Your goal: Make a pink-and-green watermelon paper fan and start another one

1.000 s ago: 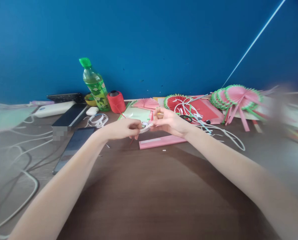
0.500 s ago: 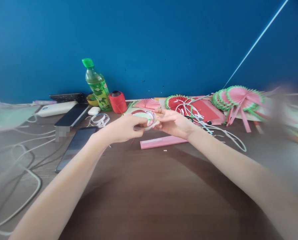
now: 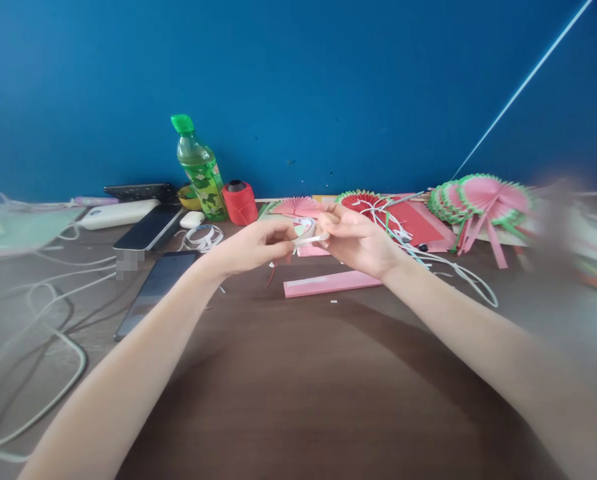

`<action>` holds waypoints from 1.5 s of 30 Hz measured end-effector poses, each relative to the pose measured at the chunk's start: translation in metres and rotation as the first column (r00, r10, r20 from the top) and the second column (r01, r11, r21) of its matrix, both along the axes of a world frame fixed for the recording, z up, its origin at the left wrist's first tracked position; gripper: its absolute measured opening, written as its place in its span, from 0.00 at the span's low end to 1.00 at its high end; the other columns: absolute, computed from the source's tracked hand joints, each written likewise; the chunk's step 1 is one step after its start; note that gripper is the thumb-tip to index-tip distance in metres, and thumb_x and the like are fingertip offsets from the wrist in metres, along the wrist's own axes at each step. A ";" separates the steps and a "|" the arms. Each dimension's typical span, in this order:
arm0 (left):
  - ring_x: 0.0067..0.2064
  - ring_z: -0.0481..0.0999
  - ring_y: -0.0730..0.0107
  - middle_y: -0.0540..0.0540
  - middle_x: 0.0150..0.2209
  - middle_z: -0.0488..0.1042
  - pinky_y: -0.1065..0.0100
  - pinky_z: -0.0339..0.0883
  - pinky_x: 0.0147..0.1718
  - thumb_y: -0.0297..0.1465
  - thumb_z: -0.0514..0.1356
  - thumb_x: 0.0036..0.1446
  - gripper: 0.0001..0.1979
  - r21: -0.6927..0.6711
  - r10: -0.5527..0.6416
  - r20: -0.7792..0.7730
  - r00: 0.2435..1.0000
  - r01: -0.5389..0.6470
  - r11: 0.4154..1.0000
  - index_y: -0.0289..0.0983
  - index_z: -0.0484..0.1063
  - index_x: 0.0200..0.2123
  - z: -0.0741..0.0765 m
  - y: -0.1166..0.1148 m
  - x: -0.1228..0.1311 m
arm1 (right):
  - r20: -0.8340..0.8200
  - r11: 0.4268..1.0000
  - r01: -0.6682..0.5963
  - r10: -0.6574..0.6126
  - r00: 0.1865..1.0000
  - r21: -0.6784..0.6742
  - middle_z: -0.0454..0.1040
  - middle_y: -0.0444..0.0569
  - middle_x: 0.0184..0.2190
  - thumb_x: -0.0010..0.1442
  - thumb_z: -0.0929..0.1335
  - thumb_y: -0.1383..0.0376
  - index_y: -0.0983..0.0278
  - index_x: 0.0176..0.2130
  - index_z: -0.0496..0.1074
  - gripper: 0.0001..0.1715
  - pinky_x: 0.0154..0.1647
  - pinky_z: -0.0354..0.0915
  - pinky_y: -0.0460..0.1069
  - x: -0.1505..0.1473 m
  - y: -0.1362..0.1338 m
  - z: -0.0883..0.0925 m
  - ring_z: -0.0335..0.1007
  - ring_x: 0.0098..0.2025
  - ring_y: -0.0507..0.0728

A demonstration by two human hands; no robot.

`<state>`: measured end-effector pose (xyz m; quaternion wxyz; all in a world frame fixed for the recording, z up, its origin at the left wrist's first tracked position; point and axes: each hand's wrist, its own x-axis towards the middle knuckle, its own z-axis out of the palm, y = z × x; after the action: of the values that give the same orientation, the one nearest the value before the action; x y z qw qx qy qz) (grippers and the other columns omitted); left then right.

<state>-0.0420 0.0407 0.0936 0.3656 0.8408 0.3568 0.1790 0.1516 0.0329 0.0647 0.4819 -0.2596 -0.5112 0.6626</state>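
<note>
Your left hand (image 3: 248, 248) and right hand (image 3: 363, 245) pinch opposite sides of the white ring-shaped roll (image 3: 310, 240) between thumb and fingers. The roll sits between your hands, raised above the table (image 3: 303, 387), beyond the flat pink strip (image 3: 335, 283).

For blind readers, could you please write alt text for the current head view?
A person's left hand and right hand hold a thin white ring between them above a brown table; a flat pink paper strip lies nearby.
</note>
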 end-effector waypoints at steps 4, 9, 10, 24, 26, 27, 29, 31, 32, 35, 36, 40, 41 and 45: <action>0.24 0.64 0.77 0.52 0.23 0.67 0.73 0.57 0.23 0.34 0.53 0.53 0.07 -0.202 0.062 0.223 0.973 -0.016 0.979 0.37 0.59 0.27 -0.003 -0.001 0.005 | 0.060 0.988 0.065 -0.074 0.995 0.141 0.56 0.39 0.22 0.47 0.68 0.66 0.57 0.37 0.62 0.16 0.37 0.63 0.50 -0.001 -0.007 0.008 0.62 0.29 0.52; 0.24 0.62 0.77 0.53 0.21 0.63 0.72 0.56 0.24 0.33 0.54 0.50 0.07 -0.355 0.127 0.337 0.933 0.001 0.935 0.37 0.58 0.26 -0.008 -0.005 0.009 | 0.129 0.980 0.089 -0.114 0.985 0.180 0.54 0.40 0.23 0.47 0.69 0.63 0.57 0.36 0.63 0.15 0.38 0.63 0.50 0.002 -0.010 0.010 0.63 0.32 0.54; 0.24 0.61 0.77 0.53 0.21 0.62 0.72 0.55 0.24 0.33 0.54 0.50 0.07 -0.370 0.132 0.345 0.929 0.005 0.929 0.37 0.58 0.26 -0.008 -0.005 0.009 | 0.139 0.979 0.090 -0.117 0.983 0.183 0.54 0.40 0.23 0.47 0.69 0.62 0.57 0.36 0.63 0.15 0.38 0.63 0.50 0.002 -0.010 0.010 0.63 0.32 0.54; 0.21 0.57 0.78 0.54 0.19 0.58 0.72 0.56 0.24 0.33 0.52 0.51 0.07 -0.434 0.206 0.412 0.888 -0.007 0.901 0.36 0.61 0.24 -0.019 0.004 0.010 | 0.133 0.989 -0.023 0.003 0.991 0.145 0.59 0.38 0.20 0.49 0.69 0.57 0.58 0.37 0.66 0.14 0.34 0.64 0.51 0.007 -0.014 0.019 0.65 0.27 0.52; 0.24 0.61 0.77 0.51 0.23 0.64 0.71 0.58 0.26 0.36 0.53 0.52 0.10 -0.330 0.167 0.363 0.917 -0.041 0.943 0.36 0.62 0.25 -0.015 0.005 0.006 | 0.111 0.991 0.019 -0.034 0.993 0.135 0.62 0.39 0.22 0.49 0.70 0.59 0.57 0.36 0.66 0.13 0.35 0.64 0.50 0.010 -0.008 0.018 0.66 0.29 0.51; 0.25 0.62 0.76 0.50 0.24 0.66 0.71 0.58 0.27 0.37 0.53 0.52 0.10 -0.257 0.176 0.311 0.934 -0.096 0.962 0.36 0.63 0.25 -0.013 0.006 0.003 | 0.104 0.991 0.045 -0.059 0.993 0.124 0.64 0.39 0.23 0.50 0.70 0.60 0.57 0.36 0.66 0.12 0.35 0.64 0.50 0.013 -0.005 0.016 0.66 0.29 0.51; 0.26 0.64 0.75 0.49 0.26 0.70 0.71 0.58 0.28 0.37 0.52 0.52 0.10 -0.084 0.238 0.122 0.964 -0.229 0.970 0.36 0.64 0.26 -0.008 0.010 -0.006 | 0.096 0.992 0.081 -0.091 0.991 0.097 0.67 0.39 0.26 0.51 0.69 0.62 0.58 0.35 0.66 0.10 0.36 0.65 0.49 0.017 0.004 0.012 0.67 0.30 0.50; 0.25 0.66 0.73 0.50 0.26 0.73 0.71 0.57 0.26 0.37 0.51 0.52 0.10 0.053 0.329 -0.128 0.936 -0.325 0.944 0.37 0.66 0.27 -0.005 0.017 -0.018 | 0.097 0.995 0.089 -0.093 0.991 0.048 0.70 0.41 0.28 0.51 0.69 0.64 0.60 0.34 0.67 0.08 0.36 0.65 0.49 0.021 0.011 0.008 0.68 0.29 0.50; 0.24 0.67 0.72 0.50 0.24 0.73 0.70 0.57 0.26 0.36 0.51 0.52 0.10 0.089 0.354 -0.247 0.902 -0.343 0.935 0.37 0.66 0.26 -0.006 0.021 -0.024 | 0.097 0.996 0.089 -0.091 0.991 0.020 0.70 0.41 0.28 0.51 0.69 0.66 0.61 0.34 0.67 0.07 0.36 0.65 0.49 0.023 0.013 0.007 0.68 0.29 0.49; 0.23 0.68 0.68 0.48 0.20 0.72 0.68 0.56 0.25 0.41 0.52 0.52 0.16 0.221 0.395 -0.526 0.753 -0.327 0.919 0.38 0.66 0.19 -0.011 0.029 -0.037 | 0.105 0.993 0.103 -0.097 0.990 -0.049 0.71 0.43 0.27 0.50 0.69 0.70 0.64 0.31 0.68 0.06 0.37 0.66 0.48 0.025 0.017 0.004 0.69 0.28 0.49; 0.24 0.69 0.66 0.47 0.21 0.72 0.68 0.56 0.26 0.42 0.52 0.51 0.17 0.274 0.417 -0.566 0.711 -0.315 0.909 0.38 0.67 0.18 -0.013 0.031 -0.038 | 0.109 0.992 0.113 -0.106 0.988 -0.061 0.71 0.43 0.26 0.50 0.69 0.71 0.64 0.31 0.68 0.06 0.37 0.66 0.48 0.025 0.018 0.004 0.70 0.28 0.49; 0.34 0.71 0.57 0.41 0.29 0.72 0.64 0.58 0.32 0.39 0.50 0.54 0.15 0.457 0.536 -0.527 0.659 -0.312 0.833 0.36 0.70 0.26 -0.020 0.025 -0.024 | 0.139 0.990 0.128 -0.118 0.983 -0.065 0.72 0.43 0.26 0.50 0.68 0.72 0.64 0.31 0.68 0.06 0.37 0.66 0.49 0.026 0.020 0.002 0.70 0.28 0.50; 0.37 0.71 0.56 0.40 0.31 0.72 0.63 0.59 0.34 0.37 0.49 0.55 0.14 0.484 0.536 -0.497 0.682 -0.295 0.824 0.36 0.70 0.28 -0.022 0.021 -0.017 | 0.141 0.989 0.135 -0.126 0.982 -0.058 0.72 0.43 0.26 0.49 0.69 0.72 0.64 0.31 0.68 0.06 0.37 0.66 0.49 0.026 0.020 0.001 0.70 0.28 0.50; 0.39 0.70 0.66 0.45 0.37 0.72 0.68 0.60 0.38 0.30 0.49 0.55 0.09 0.318 0.049 -0.353 0.934 0.071 0.946 0.38 0.69 0.34 -0.036 0.000 0.015 | 0.133 0.982 0.184 -0.177 0.975 -0.040 0.71 0.43 0.26 0.48 0.70 0.72 0.64 0.30 0.69 0.07 0.36 0.66 0.48 0.026 0.022 -0.001 0.70 0.29 0.49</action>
<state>-0.0270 0.0404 0.0579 0.1522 0.9100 0.3777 0.0780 0.1773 0.0548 0.0634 0.4994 -0.3594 -0.4981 0.6110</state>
